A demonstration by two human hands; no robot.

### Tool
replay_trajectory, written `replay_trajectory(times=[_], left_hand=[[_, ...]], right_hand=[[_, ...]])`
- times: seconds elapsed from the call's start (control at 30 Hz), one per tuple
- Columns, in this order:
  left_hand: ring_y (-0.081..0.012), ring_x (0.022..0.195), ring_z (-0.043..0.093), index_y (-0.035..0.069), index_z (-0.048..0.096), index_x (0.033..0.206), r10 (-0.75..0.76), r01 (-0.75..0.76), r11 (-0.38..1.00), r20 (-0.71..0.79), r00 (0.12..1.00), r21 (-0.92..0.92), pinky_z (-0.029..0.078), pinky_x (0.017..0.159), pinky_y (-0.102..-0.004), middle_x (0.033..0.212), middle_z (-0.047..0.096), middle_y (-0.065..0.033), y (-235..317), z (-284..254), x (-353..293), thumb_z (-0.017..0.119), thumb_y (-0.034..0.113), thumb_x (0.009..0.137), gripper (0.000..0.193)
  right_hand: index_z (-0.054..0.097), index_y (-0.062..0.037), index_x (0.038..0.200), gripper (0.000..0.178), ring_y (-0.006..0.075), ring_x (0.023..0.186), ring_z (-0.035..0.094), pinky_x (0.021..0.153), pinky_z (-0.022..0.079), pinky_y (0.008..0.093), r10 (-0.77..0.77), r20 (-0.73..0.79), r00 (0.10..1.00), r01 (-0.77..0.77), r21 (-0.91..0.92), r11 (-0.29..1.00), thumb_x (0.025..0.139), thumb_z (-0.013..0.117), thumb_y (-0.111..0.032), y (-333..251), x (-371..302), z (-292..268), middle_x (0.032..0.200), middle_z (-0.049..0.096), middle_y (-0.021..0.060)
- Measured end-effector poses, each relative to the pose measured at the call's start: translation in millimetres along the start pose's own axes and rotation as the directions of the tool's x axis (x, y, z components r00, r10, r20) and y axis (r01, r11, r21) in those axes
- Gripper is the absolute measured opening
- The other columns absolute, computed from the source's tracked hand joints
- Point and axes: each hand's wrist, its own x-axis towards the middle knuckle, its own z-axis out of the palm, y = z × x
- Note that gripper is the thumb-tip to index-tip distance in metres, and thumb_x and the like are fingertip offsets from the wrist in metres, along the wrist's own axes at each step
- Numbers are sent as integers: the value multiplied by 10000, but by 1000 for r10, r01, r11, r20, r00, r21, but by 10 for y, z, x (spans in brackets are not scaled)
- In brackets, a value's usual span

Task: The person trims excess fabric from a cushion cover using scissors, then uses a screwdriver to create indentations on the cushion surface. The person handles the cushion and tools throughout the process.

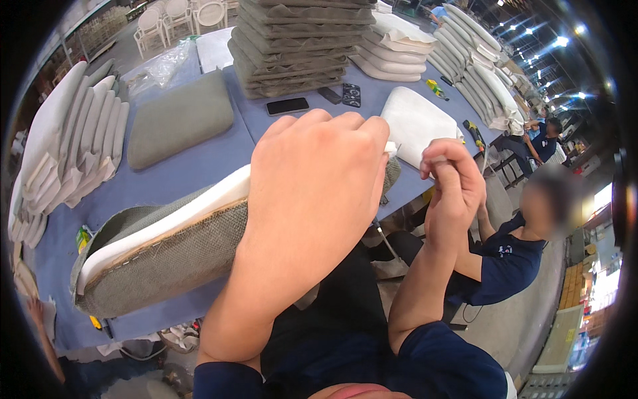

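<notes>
A seat cushion (pixel 166 266) with grey woven fabric, white padding and a row of staples along a tan board edge stands on its side in front of me. My left hand (pixel 319 176) is closed over its upper edge, back of the hand up; the fingertips are hidden. A small white piece (pixel 391 147) shows beyond its knuckles, perhaps the padding's end. My right hand (pixel 455 189) is raised to the right, apart from the cushion. Its fingers are curled in toward the thumb, and whatever they may pinch is too small to make out.
Stacked grey cushions (pixel 299 50) rise at the back; more pads (pixel 73 139) lean at left. A finished grey cushion (pixel 183 120), a phone (pixel 287 106) and a white pad (pixel 422 126) lie on the blue table (pixel 143 199). A co-worker (pixel 508 256) sits close at right.
</notes>
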Motion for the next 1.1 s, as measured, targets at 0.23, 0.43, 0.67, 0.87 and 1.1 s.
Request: replay_trajectory(times=[0.23,0.43,0.67,0.87,1.1], left_hand=[[-290,849,712,90,717,899,-5,4,1000,36,999,18,529,763,-426,843,734,-71,102,-61,-55,753,185,923,105],[-303,846,709,92,724,914,-13,13,1000,28,1000,8,528,761,-436,841,733,-77,190,-55,-71,757,191,912,104],[-342,860,728,109,745,980,-10,6,991,28,1000,134,543,758,-471,873,750,-101,44,48,21,734,240,953,134],[-372,944,744,101,756,1035,-84,81,995,63,994,50,570,813,-486,965,783,-129,-327,-34,223,714,249,984,163],[-368,986,731,57,754,1038,59,-88,967,-124,990,-241,570,877,-450,1018,777,-145,-90,-22,41,718,167,964,136]], right_hand=[[768,-19,992,135,137,818,579,726,439,285,2,265,964,98,-364,926,872,807,-67,-262,200,-14,925,678,49],[741,-7,1026,140,186,802,601,718,470,334,62,411,909,147,-456,878,936,789,-104,-350,261,-83,933,688,77],[650,20,1059,207,172,836,564,761,457,313,124,432,893,11,-298,955,1086,644,-185,-476,118,-107,901,589,72],[563,-45,921,348,120,802,446,745,366,274,50,151,987,-63,84,994,1173,496,-276,-750,82,-349,871,525,27],[542,-75,860,427,79,660,414,607,315,250,170,38,985,-173,113,978,1186,521,-350,-193,-161,-85,736,490,-12]])
